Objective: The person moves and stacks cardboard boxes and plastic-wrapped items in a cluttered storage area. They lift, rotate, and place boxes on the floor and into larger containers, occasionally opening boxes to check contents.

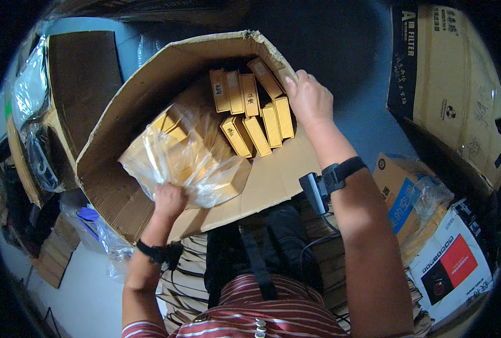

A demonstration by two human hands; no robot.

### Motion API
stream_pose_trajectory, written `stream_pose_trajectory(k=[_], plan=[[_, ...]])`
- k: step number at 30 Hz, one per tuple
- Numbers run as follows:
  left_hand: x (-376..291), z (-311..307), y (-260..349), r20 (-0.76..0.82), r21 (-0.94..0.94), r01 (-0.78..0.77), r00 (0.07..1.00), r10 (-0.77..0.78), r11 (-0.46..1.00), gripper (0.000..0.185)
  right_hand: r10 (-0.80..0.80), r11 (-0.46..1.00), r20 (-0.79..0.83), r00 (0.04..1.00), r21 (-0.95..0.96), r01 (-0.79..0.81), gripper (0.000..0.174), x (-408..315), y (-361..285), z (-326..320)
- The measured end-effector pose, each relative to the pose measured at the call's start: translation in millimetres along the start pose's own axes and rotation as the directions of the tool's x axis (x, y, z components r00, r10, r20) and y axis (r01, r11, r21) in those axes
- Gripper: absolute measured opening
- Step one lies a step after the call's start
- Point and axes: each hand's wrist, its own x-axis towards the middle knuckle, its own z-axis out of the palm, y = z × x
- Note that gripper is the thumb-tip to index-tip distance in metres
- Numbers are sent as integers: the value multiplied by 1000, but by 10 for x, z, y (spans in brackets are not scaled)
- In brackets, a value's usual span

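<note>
A large open cardboard box (pixel 271 177) stands before me, tilted so its inside shows. My left hand (pixel 171 199) is closed on the gathered top of a clear plastic bag (pixel 199 169), which holds several yellow boxes and lies in the left part of the carton. My right hand (pixel 313 96) grips the carton's upper right rim, thumb on the inside. Beside the bag, several small yellow-gold boxes (pixel 256 135) stand in two uneven rows, some with handwriting on them; one leans at the back near the right wall. The carton's far left corner is in shadow.
At right are a large printed carton (pixel 449 84), a brown carton with a blue label (pixel 387 186) and a white, red and black box (pixel 449 270). Plastic-wrapped items (pixel 30 101) and a brown carton (pixel 85 72) stand at left. A cable (pixel 318 241) runs near my right forearm.
</note>
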Motion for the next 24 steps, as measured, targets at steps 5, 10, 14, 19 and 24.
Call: stream_pose_trajectory(k=[5, 10, 14, 19, 24], plan=[[-667, -132, -472, 27, 58, 3, 1000, -5, 998, 15, 26, 1000, -3, 1000, 0, -26, 28, 14, 34, -9], [-936, -102, -551, 52, 46, 58, 997, -60, 997, 14, 46, 999, -8, 999, -13, -46, 30, 8, -4, -3], [-877, -15, -538, 32, 51, 76, 996, -77, 996, 13, -5, 998, -39, 999, -67, 2, 28, -29, -39, 4], [-547, 46, -404, -6, 41, 65, 998, -64, 997, 12, -19, 995, -30, 999, -95, 16, 27, -135, -92, 37], [35, 140, 55, -56, 15, -1, 998, 2, 1000, 19, -77, 995, -48, 996, -61, 74, 28, -130, -45, 111]])
